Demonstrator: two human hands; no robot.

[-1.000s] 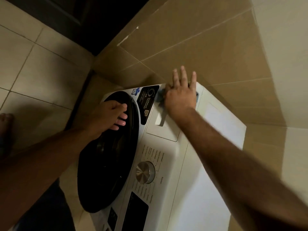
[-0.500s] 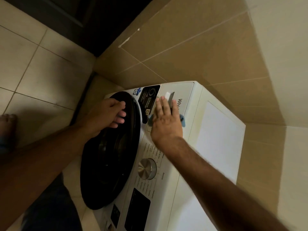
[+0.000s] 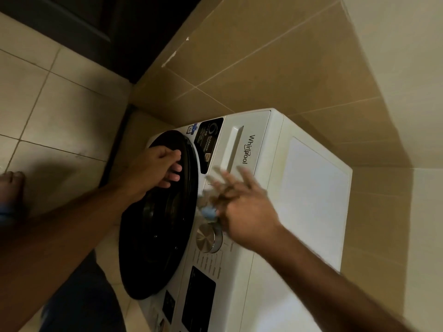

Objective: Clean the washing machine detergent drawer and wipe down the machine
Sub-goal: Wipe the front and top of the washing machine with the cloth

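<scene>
- Pressing blue cloth (image 3: 209, 211) on washer (image 3: 263, 236) panel above dial (image 3: 208, 238): right hand (image 3: 242, 207), blurred, grip unclear.
- Left hand (image 3: 153, 168) grasps door (image 3: 158, 219) rim.
- Drawer (image 3: 242, 144) closed.

The floor (image 3: 64, 111) is laid with large pale beige tiles divided by thin grout lines, and a soft shadow lies across the tiles at the left. The wall (image 3: 275, 68) is faced with tan tiles, with a small chipped white mark near its upper edge. Farther right the wall turns a lighter cream. A dark doorway (image 3: 115, 27) fills the top left corner. The light is dim and warm.
</scene>
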